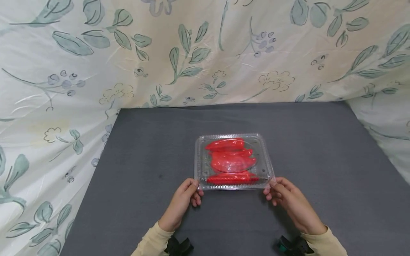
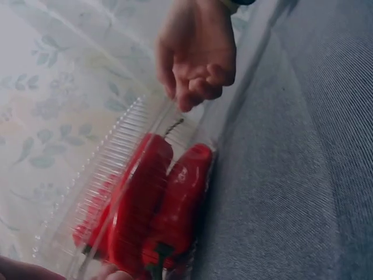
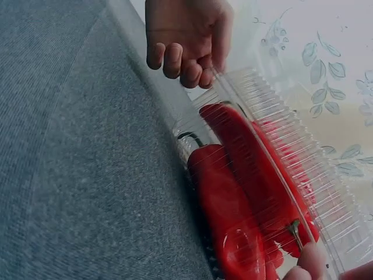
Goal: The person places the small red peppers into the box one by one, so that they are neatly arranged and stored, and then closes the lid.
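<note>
A transparent plastic clamshell box (image 1: pixel 266 163) with a ribbed rim lies in the middle of the table. Inside it are several red peppers (image 1: pixel 232 164); green stems show in both wrist views. At the box's near left corner my left hand (image 1: pixel 180 201) pinches the rim between thumb and fingers. My right hand (image 1: pixel 292 201) pinches the near right corner the same way. In the left wrist view the right hand (image 2: pixel 198 55) appears at the top, holding the box edge. Across the right wrist view, the left hand (image 3: pixel 186 44) grips the opposite corner.
A dark grey cloth (image 1: pixel 144 153) covers the table. A white curtain (image 1: pixel 224 53) printed with leaves and flowers hangs along the back and sides. Black wrist straps (image 1: pixel 179 246) sit below both hands.
</note>
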A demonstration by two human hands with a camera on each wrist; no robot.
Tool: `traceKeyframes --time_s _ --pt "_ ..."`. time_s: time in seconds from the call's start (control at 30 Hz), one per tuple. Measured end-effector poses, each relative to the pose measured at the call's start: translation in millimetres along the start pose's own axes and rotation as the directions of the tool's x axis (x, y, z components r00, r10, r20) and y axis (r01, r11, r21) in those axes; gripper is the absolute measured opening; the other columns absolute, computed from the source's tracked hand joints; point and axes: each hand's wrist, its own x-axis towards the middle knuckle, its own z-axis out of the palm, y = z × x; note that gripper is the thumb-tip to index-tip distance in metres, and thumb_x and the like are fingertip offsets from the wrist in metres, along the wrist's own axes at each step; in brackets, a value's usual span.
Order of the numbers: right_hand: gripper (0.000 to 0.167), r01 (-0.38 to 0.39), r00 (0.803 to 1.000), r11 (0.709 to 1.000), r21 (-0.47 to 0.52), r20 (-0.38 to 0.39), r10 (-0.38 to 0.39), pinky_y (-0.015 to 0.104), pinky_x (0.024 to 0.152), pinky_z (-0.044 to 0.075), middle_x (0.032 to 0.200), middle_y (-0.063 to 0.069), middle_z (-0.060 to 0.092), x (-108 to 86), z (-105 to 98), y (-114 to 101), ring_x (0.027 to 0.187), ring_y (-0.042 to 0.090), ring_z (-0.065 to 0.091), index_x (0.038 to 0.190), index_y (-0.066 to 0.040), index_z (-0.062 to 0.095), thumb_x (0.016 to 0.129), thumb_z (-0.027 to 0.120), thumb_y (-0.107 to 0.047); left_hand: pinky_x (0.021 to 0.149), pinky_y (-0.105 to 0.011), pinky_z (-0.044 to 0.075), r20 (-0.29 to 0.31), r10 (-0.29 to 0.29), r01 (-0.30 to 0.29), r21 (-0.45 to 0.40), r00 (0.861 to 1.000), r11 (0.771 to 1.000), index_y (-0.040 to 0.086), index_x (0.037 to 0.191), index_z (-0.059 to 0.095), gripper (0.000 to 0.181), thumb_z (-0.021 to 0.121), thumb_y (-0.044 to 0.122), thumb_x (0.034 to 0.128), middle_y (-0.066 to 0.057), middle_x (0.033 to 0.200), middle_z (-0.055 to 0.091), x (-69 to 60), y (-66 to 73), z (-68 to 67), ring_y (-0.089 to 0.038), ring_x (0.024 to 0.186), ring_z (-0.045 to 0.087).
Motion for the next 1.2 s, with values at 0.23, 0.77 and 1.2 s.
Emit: traceKeyframes --time_s 0.23,0.77,1.2 --pt "0.034 0.01 0.999 1.0 0.019 0.033 -0.011 0.028 0.066 0.048 0.096 0.004 0.059 -0.5 0.9 2.0 0.08 0.013 0.058 0.106 -0.001 0.052 0.102 0.043 -0.034 0.058 -0.022 0.043 -0.025 0.048 -0.049 -0.024 0.999 0.999 -0.005 0.093 0.051 0.029 0.047 0.023 0.1007 -0.007 0.079 0.057 -1.9 -2.8 5.1 -0.012 0.06 0.052" --pt "0.03 0.143 0.987 0.987 0.068 0.067 -0.148 0.025 0.064 0.045 0.09 0.002 0.056 -5.1 5.5 10.5 0.075 0.009 0.055 0.102 0.0 0.051 0.104 0.039 -0.027 0.051 -0.022 0.041 -0.089 0.086 -0.083 0.033 0.992 0.996 -0.006 0.09 0.044 0.019 0.038 0.009 0.1004 -0.004 0.069 0.046 -9.0 -2.2 16.8 -0.009 0.052 0.045" --pt "0.039 0.018 0.992 0.992 -0.127 -0.119 -0.034 0.028 0.062 0.048 0.092 0.007 0.062 -5.1 11.9 6.6 0.075 0.013 0.058 0.105 0.004 0.055 0.102 0.045 -0.033 0.058 -0.026 0.043 -0.066 0.051 -0.027 0.316 0.997 0.948 0.002 0.093 0.053 0.029 0.045 0.028 0.101 -0.005 0.076 0.057 -11.3 2.0 1.6 -0.015 0.062 0.055"
